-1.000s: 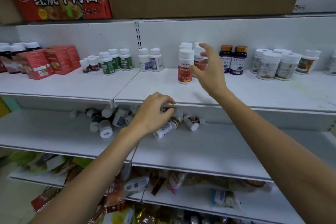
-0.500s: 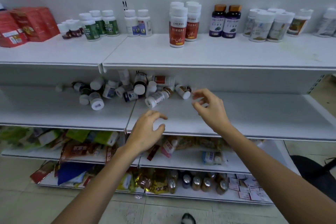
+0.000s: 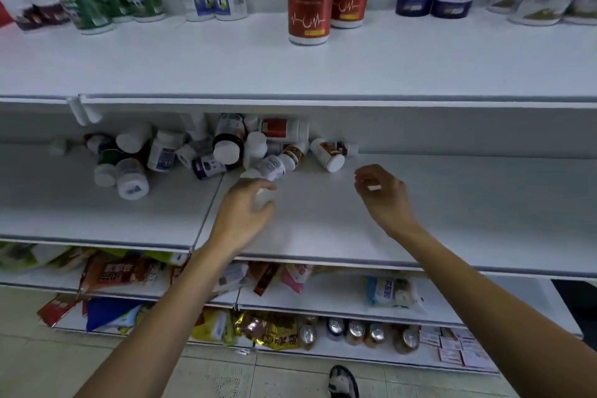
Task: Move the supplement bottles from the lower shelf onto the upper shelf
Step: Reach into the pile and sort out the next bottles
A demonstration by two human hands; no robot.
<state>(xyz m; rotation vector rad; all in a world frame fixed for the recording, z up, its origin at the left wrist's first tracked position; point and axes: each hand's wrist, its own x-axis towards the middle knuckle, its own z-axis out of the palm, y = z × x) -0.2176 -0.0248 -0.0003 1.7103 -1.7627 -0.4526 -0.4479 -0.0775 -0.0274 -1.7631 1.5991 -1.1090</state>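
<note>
Head view: heap of cylindrical white-capped bottles, smooth lower shelf

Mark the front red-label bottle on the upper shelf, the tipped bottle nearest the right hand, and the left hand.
Front red-label bottle (image 3: 308, 6): head view, on its red label.
Tipped bottle (image 3: 325, 150): head view, on its brown label.
Left hand (image 3: 240, 216): head view, back of the hand.

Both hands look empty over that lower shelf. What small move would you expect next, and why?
Probably the left hand reaches slightly forward and closes round the white bottle lying just ahead of it. It and the right hand hold nothing, the heap of tipped bottles lies on the lower shelf, and the upper shelf has bare room in front.
</note>
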